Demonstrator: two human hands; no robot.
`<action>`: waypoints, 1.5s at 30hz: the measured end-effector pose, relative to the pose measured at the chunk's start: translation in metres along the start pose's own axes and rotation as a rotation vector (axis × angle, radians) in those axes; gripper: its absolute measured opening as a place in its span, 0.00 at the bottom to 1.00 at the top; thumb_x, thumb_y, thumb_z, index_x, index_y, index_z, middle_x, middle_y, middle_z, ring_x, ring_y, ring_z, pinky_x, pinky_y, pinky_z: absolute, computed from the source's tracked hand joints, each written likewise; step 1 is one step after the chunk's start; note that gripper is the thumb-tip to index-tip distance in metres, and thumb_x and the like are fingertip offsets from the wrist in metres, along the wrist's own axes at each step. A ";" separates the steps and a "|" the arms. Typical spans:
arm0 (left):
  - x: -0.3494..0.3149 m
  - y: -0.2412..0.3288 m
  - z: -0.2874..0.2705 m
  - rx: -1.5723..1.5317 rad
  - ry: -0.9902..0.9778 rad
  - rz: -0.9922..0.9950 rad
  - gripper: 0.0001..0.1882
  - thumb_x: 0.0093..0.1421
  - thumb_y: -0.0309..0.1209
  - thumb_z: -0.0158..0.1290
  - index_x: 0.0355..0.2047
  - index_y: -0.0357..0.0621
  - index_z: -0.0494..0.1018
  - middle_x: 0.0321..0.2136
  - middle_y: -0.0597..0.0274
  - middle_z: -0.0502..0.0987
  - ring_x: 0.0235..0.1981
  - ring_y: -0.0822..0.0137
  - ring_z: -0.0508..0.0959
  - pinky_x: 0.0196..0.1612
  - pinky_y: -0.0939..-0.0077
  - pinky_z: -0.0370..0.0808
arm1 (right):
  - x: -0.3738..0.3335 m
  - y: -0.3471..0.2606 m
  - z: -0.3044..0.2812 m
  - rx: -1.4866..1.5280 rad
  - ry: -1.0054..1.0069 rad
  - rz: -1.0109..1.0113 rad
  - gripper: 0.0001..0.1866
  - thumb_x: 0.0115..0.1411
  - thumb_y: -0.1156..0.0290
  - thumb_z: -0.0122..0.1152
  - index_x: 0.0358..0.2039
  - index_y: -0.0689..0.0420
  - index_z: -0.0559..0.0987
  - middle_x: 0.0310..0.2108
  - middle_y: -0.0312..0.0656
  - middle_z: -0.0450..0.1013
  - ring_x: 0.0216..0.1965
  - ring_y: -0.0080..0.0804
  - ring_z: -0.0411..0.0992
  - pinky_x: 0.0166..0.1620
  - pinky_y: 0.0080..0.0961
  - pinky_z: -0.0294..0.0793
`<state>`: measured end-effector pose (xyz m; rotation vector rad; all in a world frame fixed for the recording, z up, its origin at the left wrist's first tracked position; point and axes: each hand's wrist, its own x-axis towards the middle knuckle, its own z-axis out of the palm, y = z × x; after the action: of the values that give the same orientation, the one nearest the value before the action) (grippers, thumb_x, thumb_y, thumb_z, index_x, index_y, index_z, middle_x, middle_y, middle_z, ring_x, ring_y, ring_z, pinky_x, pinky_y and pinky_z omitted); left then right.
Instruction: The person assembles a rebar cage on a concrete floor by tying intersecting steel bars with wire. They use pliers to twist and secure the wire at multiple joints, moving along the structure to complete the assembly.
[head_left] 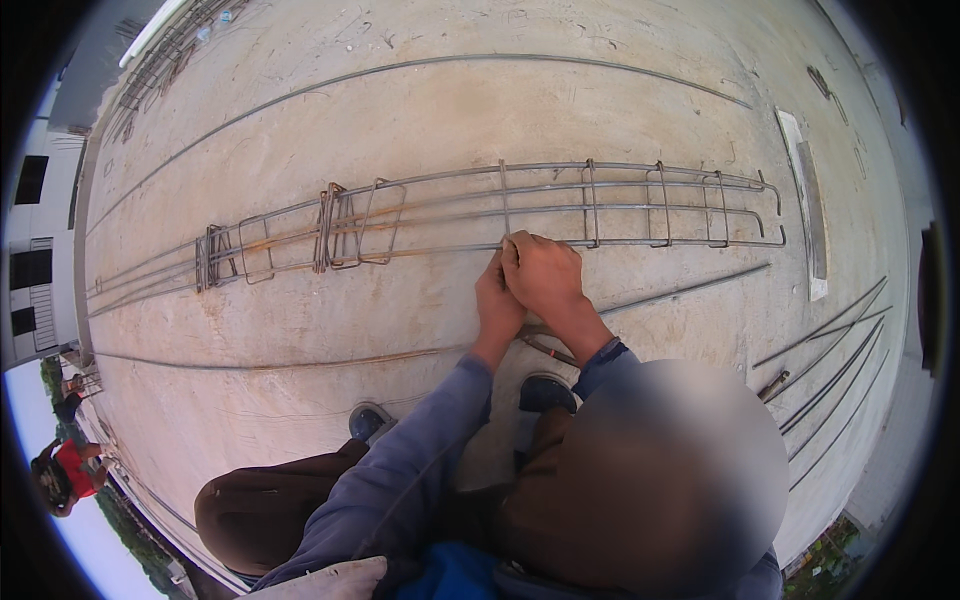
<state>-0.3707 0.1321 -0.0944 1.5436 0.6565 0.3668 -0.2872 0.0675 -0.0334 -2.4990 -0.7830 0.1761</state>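
Observation:
A long rebar cage (545, 212) of several parallel steel bars lies across the concrete in front of me. Square stirrups stand along it at intervals on the right, with bunches of stirrups (325, 228) gathered on the left. My left hand (497, 308) and my right hand (545, 272) are pressed together at the cage's near bar, where a single stirrup (504, 190) crosses it. Both have their fingers closed; whatever is between them is hidden. Under my right wrist shows a hand tool with curved, reddish handles (548, 349), partly covered by my arms.
Loose straight bars lie behind the cage (440, 60) and nearer my feet (270, 364). More rods (830, 370) are scattered at the right, near a pale board (803, 205). Steel is piled at the far left (165, 75). A person in red (75, 473) is at the left edge.

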 end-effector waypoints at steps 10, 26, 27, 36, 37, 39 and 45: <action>0.000 0.011 -0.003 0.045 -0.010 0.000 0.13 0.72 0.31 0.58 0.52 0.37 0.80 0.38 0.42 0.87 0.39 0.52 0.88 0.41 0.61 0.80 | 0.005 -0.003 -0.013 0.004 -0.097 0.000 0.11 0.70 0.62 0.60 0.40 0.55 0.85 0.34 0.51 0.85 0.35 0.55 0.84 0.38 0.50 0.83; 0.007 0.018 -0.014 0.115 -0.057 -0.089 0.17 0.80 0.38 0.50 0.48 0.34 0.80 0.30 0.45 0.85 0.30 0.64 0.83 0.35 0.64 0.78 | -0.020 0.005 -0.007 0.007 0.145 -0.187 0.06 0.70 0.67 0.65 0.41 0.54 0.85 0.35 0.43 0.81 0.31 0.47 0.83 0.32 0.40 0.82; 0.005 0.017 -0.012 0.099 -0.037 -0.082 0.18 0.80 0.37 0.50 0.53 0.34 0.79 0.29 0.44 0.84 0.28 0.62 0.81 0.33 0.63 0.76 | -0.019 0.006 -0.006 0.034 0.141 -0.169 0.06 0.70 0.67 0.65 0.41 0.54 0.85 0.34 0.43 0.81 0.31 0.47 0.83 0.32 0.41 0.82; 0.004 0.014 -0.001 0.000 0.021 -0.063 0.18 0.81 0.37 0.48 0.53 0.33 0.79 0.29 0.41 0.81 0.28 0.62 0.79 0.35 0.62 0.75 | 0.011 0.006 -0.011 0.046 0.004 -0.085 0.06 0.71 0.68 0.63 0.40 0.55 0.84 0.33 0.46 0.81 0.31 0.51 0.81 0.33 0.44 0.79; 0.005 0.011 0.000 0.002 0.039 -0.032 0.18 0.81 0.37 0.48 0.52 0.33 0.79 0.29 0.41 0.81 0.28 0.63 0.79 0.35 0.62 0.75 | 0.012 0.006 -0.010 0.041 0.007 -0.092 0.06 0.70 0.67 0.64 0.39 0.54 0.84 0.33 0.45 0.82 0.31 0.51 0.82 0.32 0.44 0.80; 0.007 0.006 -0.004 0.035 0.027 -0.028 0.18 0.81 0.37 0.47 0.52 0.34 0.79 0.30 0.44 0.82 0.30 0.66 0.79 0.36 0.64 0.75 | 0.013 0.004 -0.010 0.031 0.014 -0.105 0.05 0.69 0.67 0.65 0.38 0.53 0.84 0.34 0.43 0.82 0.31 0.50 0.83 0.31 0.44 0.81; 0.005 0.018 -0.006 0.031 0.037 -0.106 0.17 0.80 0.37 0.50 0.43 0.34 0.80 0.24 0.41 0.79 0.22 0.50 0.75 0.31 0.58 0.73 | -0.018 0.005 -0.006 0.015 0.106 -0.240 0.04 0.69 0.69 0.65 0.38 0.54 0.83 0.33 0.40 0.80 0.28 0.48 0.81 0.31 0.44 0.81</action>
<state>-0.3676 0.1404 -0.0770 1.5270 0.7732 0.3070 -0.2981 0.0517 -0.0313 -2.3550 -1.0226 -0.0340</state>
